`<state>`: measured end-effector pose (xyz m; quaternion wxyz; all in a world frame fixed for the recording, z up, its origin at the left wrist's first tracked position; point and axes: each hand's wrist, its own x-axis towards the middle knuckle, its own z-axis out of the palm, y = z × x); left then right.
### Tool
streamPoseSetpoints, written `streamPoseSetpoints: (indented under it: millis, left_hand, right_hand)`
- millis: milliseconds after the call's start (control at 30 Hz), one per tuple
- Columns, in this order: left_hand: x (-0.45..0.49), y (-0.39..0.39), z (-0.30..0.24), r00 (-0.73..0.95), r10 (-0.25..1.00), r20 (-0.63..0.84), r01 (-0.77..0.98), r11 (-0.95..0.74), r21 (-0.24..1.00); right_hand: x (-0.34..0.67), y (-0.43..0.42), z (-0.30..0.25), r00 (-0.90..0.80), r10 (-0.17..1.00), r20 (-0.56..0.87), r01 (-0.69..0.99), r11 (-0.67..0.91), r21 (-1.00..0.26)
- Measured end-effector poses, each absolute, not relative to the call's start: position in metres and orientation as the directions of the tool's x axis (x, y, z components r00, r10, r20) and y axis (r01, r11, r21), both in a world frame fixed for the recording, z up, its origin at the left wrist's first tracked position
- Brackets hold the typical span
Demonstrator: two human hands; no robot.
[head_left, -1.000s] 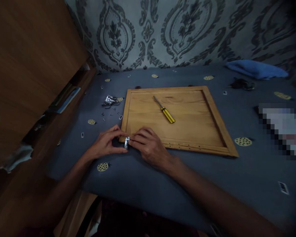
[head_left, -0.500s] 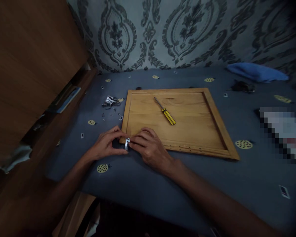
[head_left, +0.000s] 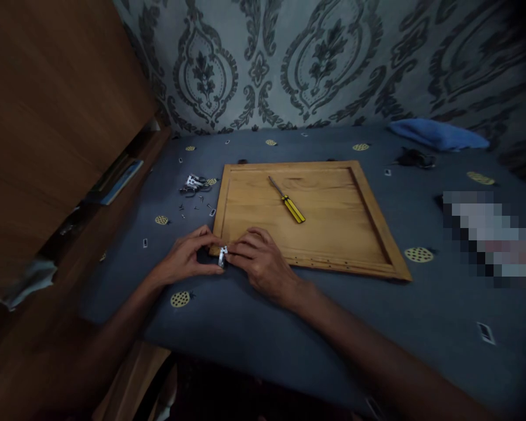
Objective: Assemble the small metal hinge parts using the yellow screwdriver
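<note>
A square wooden panel [head_left: 333, 228] with a raised frame lies on a grey-blue patterned cloth. My left hand [head_left: 184, 257] and my right hand [head_left: 259, 260] meet at its near left corner, both pinching a small shiny metal hinge [head_left: 222, 256] against the panel's edge. My right fingers rest on the frame. On the panel lies a screwdriver [head_left: 288, 202] with a yellow and black handle, untouched.
More metal hinges [head_left: 194, 183] and loose screws [head_left: 196, 204] lie on the cloth left of the panel. A wooden cabinet [head_left: 48, 117] stands at the left. A blue cloth [head_left: 436, 134] and a dark object [head_left: 414, 158] lie at the back right by the patterned wall.
Both hands stay pinched on the hinge at the panel's corner with only slight finger shifts. The view has drifted a little, so everything sits slightly lower and to the left.
</note>
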<state>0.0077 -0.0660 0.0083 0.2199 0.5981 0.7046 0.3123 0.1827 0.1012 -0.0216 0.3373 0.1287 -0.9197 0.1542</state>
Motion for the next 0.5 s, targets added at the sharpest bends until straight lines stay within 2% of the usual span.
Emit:
streamPoseSetpoints:
  millis: [500]
  left_hand:
    - [0.0098,-0.0682,0.012,-0.194,0.98,0.052,0.728,0.108,0.677]
  right_hand:
    - [0.1832,0.101,-0.021,-0.768,-0.124,0.629,-0.334,0.915,-0.228]
